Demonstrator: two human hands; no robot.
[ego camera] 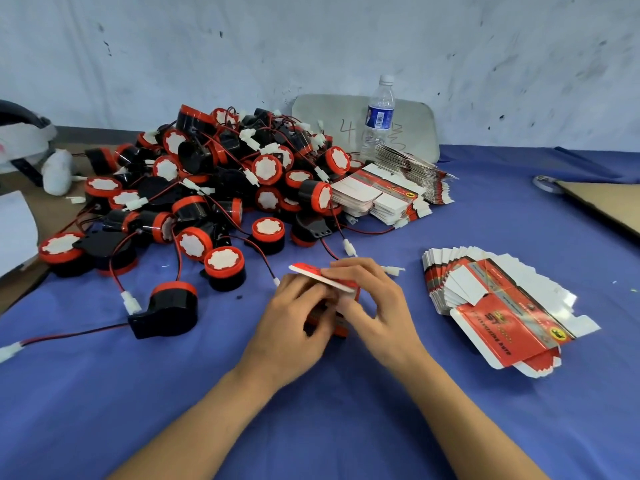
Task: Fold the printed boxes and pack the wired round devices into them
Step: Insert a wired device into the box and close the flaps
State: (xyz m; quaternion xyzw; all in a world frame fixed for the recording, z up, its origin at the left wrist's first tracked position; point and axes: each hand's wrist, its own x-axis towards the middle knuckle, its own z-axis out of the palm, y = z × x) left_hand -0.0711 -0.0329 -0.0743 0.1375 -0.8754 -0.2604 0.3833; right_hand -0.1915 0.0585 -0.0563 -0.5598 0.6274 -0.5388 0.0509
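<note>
Fingers (pixel 348 268) of left hand (pixel 294 317) and right hand (pixel 377 306) tight around printed box (pixel 341 328), flap (pixel 320 276) up, leftward.

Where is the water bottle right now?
In the head view the water bottle stands upright near the wall, right of the device pile, just behind a stack of flat boxes.

All that shows of the person is two hands and two forearms; the left forearm (pixel 207 417) comes into view at about 7 o'clock, the right forearm (pixel 460 410) at about 5 o'clock, and both are bare from the wrist down to the bottom edge; the wrists are bare too. The left hand (pixel 294 317) is smeared by motion blur, so its fingers cannot be told apart clearly; the right hand (pixel 374 306) is sharper, with knuckles, tendons and slim fingers showing plainly.
</note>
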